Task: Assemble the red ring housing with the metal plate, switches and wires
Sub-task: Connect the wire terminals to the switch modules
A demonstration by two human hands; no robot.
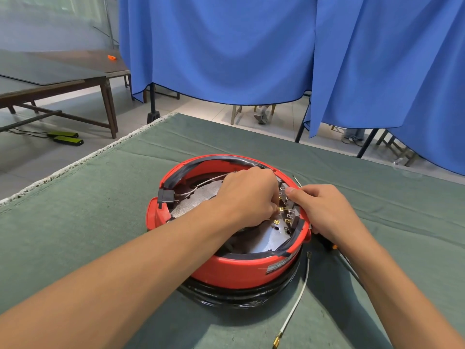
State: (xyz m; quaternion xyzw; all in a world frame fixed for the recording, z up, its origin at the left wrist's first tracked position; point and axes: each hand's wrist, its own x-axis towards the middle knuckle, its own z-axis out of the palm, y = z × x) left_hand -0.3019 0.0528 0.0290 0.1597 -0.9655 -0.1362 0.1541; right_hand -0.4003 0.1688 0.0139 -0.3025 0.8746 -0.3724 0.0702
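Note:
The red ring housing [241, 270] stands on a black base in the middle of the green cloth. Inside it lies the metal plate [198, 197], with a white wire [206, 183] running to a black switch block [166, 196] on the left rim. A row of switches with brass terminals [286, 212] sits on the inner right wall. My left hand [247, 197] reaches into the housing and pinches something small at those terminals; what it pinches is hidden. My right hand [324, 212] grips the right rim, thumb on top of the switches.
A loose white wire [299, 298] with brass ends lies on the green cloth [100, 210] right of the housing. A black tool with an orange spot [329, 245] lies under my right wrist. Blue curtains hang behind the table; wooden benches stand at the left.

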